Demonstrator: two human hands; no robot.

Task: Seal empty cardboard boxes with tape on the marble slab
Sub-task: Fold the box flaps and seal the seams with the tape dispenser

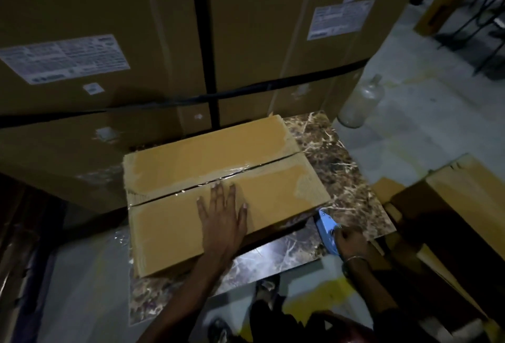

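Note:
A flat cardboard box (pixel 191 178) lies on the dark veined marble slab (pixel 347 178), its two top flaps meeting in a seam covered by shiny clear tape. My left hand (pixel 222 214) presses flat on the near flap with fingers spread, fingertips close to the seam. My right hand (pixel 351 241) grips a blue tape dispenser (pixel 326 229) at the box's near right corner, just off the box edge. The dispenser's roll is hidden by my hand.
Large strapped cartons (pixel 164 42) with white labels rise right behind the box. A dusty glass bottle (pixel 360 102) stands on the floor at the slab's far right corner. More cardboard boxes (pixel 448 206) sit at right. My shoes (pixel 266 290) are near the slab's front edge.

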